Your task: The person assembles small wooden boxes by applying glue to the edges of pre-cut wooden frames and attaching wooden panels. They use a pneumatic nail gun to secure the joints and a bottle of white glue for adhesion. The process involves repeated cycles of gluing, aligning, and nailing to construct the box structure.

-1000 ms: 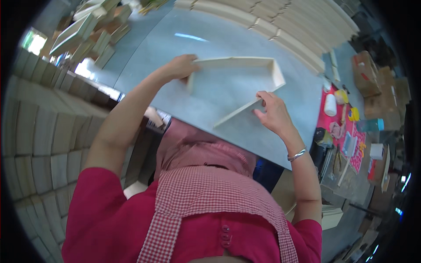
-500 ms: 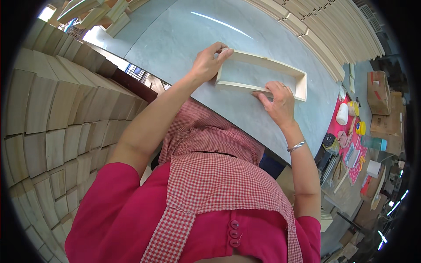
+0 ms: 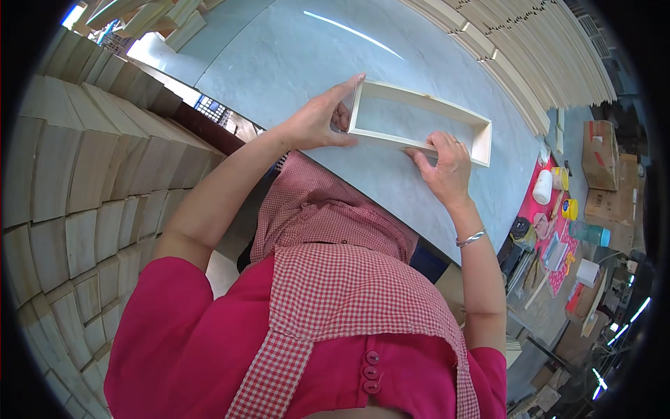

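Note:
A long, narrow rectangular frame of pale wood [image 3: 434, 106] lies on the grey marbled tabletop [image 3: 279, 77]. Through its middle the tabletop shows. My left hand [image 3: 317, 119] spans the frame's short left end, thumb at the near corner and fingertips at the far corner, closed on it. With thumb and fingers, my right hand [image 3: 448, 166] pinches the near long side toward its right end. A silver bangle [image 3: 472, 238] circles my right wrist.
Stacked wooden blocks [image 3: 91, 160] rise along the left. Grooved wooden strips [image 3: 516, 49] lie in a pile at the far right. A side bench holds a white bottle [image 3: 542, 187], yellow-labelled jars and tools, with cardboard boxes [image 3: 601, 153] beyond.
My left hand has shifted from pinching the far left corner to spanning the whole left end. The frame has moved very slightly; my right hand keeps its grip.

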Demonstrator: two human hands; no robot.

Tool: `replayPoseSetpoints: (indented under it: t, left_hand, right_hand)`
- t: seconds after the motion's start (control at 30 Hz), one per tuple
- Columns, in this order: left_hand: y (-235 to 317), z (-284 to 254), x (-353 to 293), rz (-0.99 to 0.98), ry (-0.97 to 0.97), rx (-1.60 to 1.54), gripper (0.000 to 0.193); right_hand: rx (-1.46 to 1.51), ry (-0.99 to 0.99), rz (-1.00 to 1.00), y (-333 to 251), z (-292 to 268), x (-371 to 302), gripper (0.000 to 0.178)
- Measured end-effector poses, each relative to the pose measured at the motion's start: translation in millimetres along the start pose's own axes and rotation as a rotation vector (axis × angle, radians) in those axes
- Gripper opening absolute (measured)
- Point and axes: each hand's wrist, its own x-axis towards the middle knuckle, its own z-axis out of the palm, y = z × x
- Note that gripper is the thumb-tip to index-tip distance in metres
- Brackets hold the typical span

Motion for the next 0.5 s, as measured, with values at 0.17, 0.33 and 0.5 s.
replayPoseSetpoints:
  t: [0.17,0.33,0.5]
  left_hand:
    - [1,3,-3,0.037,0.049,0.020,0.116]
    - [-10,4,0,0.091,0.047,0.019,0.115]
    - [-10,11,-3,0.167,0.118,0.053,0.108]
  right_hand:
    - [-0.027,0.211,-0.082,-47,16,19,0.050]
    - [-0.095,0.301,0.044,-86,64,32,0.051]
    - [-0.116,0.353,0.023,-85,72,34,0.051]
